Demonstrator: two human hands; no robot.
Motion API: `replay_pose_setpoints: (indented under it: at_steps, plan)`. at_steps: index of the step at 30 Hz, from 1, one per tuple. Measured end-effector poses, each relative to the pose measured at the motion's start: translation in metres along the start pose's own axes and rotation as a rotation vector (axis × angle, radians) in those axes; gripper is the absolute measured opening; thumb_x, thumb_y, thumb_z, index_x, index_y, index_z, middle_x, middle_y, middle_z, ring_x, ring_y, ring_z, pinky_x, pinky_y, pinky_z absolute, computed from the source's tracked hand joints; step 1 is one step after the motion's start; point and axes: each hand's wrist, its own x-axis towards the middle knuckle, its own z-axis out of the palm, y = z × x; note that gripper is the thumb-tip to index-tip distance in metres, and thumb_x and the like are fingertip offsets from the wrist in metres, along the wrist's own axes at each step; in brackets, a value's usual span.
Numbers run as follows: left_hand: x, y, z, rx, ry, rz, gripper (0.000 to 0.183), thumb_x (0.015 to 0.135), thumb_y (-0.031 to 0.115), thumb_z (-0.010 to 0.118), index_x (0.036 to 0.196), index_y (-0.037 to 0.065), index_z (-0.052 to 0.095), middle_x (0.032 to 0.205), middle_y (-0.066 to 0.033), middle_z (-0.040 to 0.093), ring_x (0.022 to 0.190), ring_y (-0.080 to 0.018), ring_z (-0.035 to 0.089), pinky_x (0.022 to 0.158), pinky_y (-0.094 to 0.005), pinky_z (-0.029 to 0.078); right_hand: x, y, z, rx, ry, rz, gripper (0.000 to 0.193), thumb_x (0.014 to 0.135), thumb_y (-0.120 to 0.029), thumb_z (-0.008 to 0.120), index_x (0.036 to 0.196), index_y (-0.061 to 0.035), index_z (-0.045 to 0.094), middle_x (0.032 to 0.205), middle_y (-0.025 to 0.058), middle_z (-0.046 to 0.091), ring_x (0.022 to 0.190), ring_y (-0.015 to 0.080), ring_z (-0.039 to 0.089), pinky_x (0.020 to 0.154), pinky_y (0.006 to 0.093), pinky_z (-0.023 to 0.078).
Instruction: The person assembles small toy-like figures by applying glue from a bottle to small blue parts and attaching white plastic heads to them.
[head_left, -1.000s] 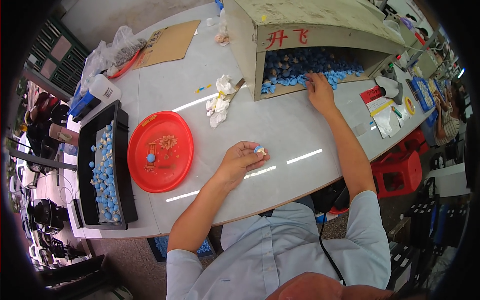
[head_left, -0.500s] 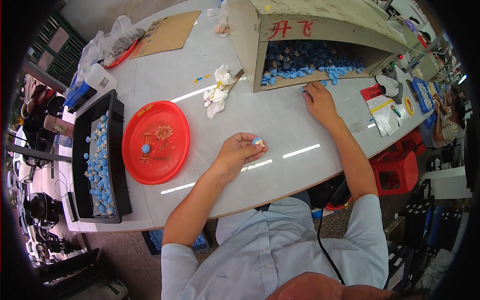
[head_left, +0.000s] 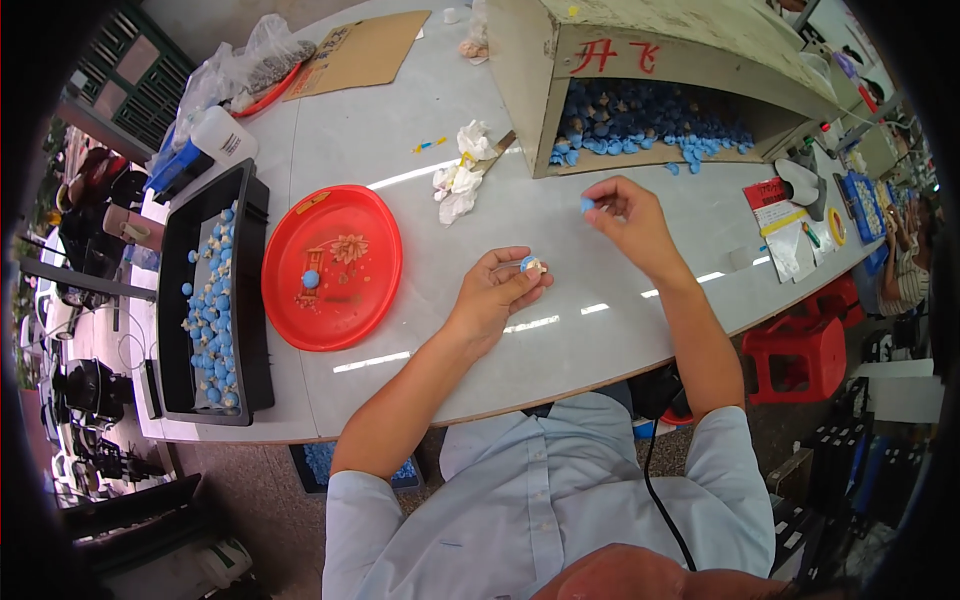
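Observation:
My left hand (head_left: 498, 292) is closed on a small blue-and-cream piece (head_left: 532, 265), pinched between thumb and fingers above the grey table (head_left: 430, 385). Between the fingertips of my right hand (head_left: 632, 225) is a small, rounded blue piece (head_left: 587, 204); that hand is just in front of a wooden box (head_left: 545, 60). Many loose blue pieces (head_left: 650, 125) lie heaped in the box's opening, a few spilling past its front edge. To the left of my hands, a red plate (head_left: 350, 318) carries a single blue ball-like piece (head_left: 311, 279).
Beyond the plate stands a black tray (head_left: 258, 300) of blue-and-cream pieces. Crumpled tissue (head_left: 460, 185), flat cardboard (head_left: 360, 50) and a white jug (head_left: 224, 136) lie farther back. At right are papers (head_left: 780, 225), a tape roll (head_left: 837, 226), a red stool (head_left: 800, 355) and another person (head_left: 905, 265).
My right hand has drawn back from the box opening toward my left hand, bringing a blue piece. My left hand still holds its piece. The whole view has shifted slightly.

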Motion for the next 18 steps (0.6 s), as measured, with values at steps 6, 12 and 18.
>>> replay_pose_setpoints:
  at_steps: [6, 12, 18]
  plan:
    - [0.003, -0.002, -0.001, -0.086, -0.001, 0.006, 0.033, 0.094, 0.012, 0.065, 0.120, 0.000, 0.049, 0.108, -0.0117, 0.065, 0.103, -0.0198, 0.065, 0.091, -0.0291, 0.053, -0.045, -0.009, 0.049, 0.028, -0.047, -0.228, 0.027, 0.077, 0.002, 0.072, 0.102, -0.0041, 0.065, 0.099, 0.0054, 0.065, 0.083, 0.0141, 0.059, 0.070, 0.0266, 0.045]
    - [0.005, -0.005, -0.006, -0.142, -0.017, 0.013, 0.032, 0.093, 0.011, 0.066, 0.119, 0.000, 0.050, 0.104, -0.0086, 0.066, 0.100, -0.0158, 0.064, 0.092, -0.0275, 0.053, -0.044, 0.000, 0.057, -0.015, -0.061, -0.238, 0.029, 0.075, 0.001, 0.074, 0.102, -0.0053, 0.065, 0.102, 0.0068, 0.066, 0.086, 0.0177, 0.061, 0.070, 0.0286, 0.047]
    - [0.004, -0.004, -0.002, -0.213, -0.037, -0.036, 0.027, 0.100, 0.018, 0.055, 0.119, -0.001, 0.051, 0.114, -0.0107, 0.062, 0.102, -0.0170, 0.063, 0.093, -0.0297, 0.053, -0.044, 0.001, 0.056, -0.052, -0.028, -0.276, 0.028, 0.076, 0.001, 0.073, 0.102, -0.0052, 0.065, 0.103, 0.0069, 0.066, 0.088, 0.0187, 0.063, 0.071, 0.0290, 0.047]
